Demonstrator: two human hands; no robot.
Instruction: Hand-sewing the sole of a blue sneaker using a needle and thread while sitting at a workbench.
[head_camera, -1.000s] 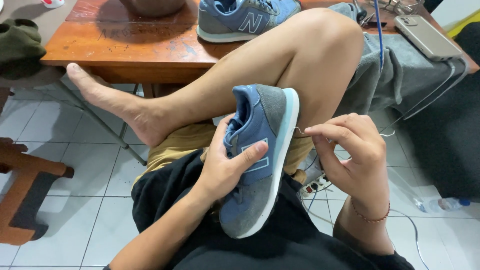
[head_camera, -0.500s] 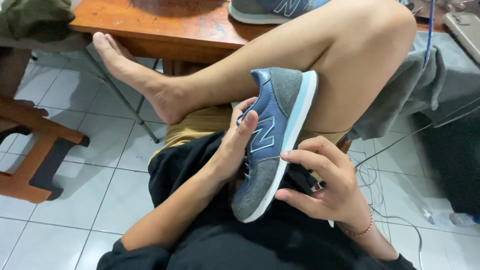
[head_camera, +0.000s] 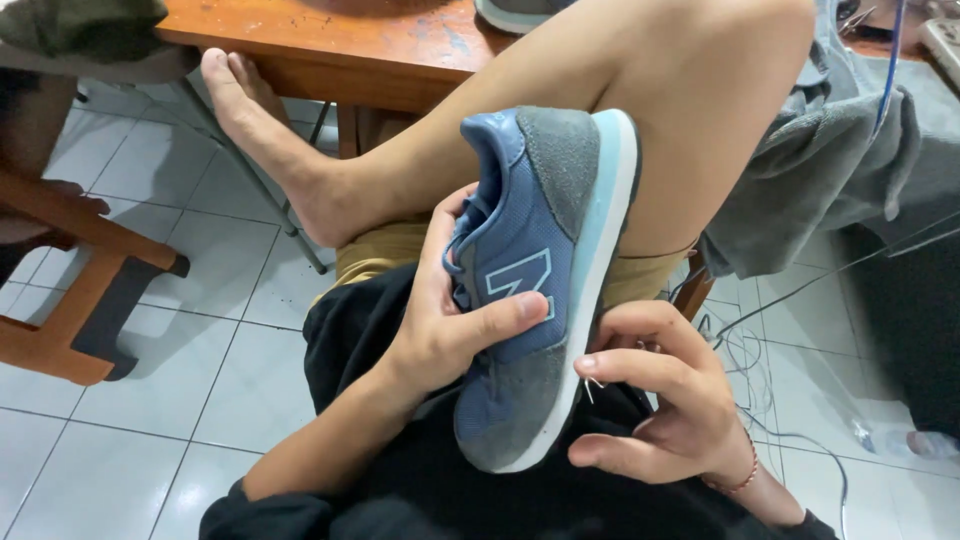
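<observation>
While I watch, left hand (head_camera: 445, 320) grips blue mesh-and-suede sneaker (head_camera: 535, 270).
Right hand (head_camera: 655, 400) pinches thin white lace (head_camera: 592, 385) beside pale sole; lace mostly hidden.

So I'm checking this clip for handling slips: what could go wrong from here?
The shoe stands on edge on the lap, clamped only by the left hand; a loose grip could let it tip to the floor. The right hand works by the sole, where fingers could lose whatever thin thing they pinch. Cables hang close by and might snag.
</observation>
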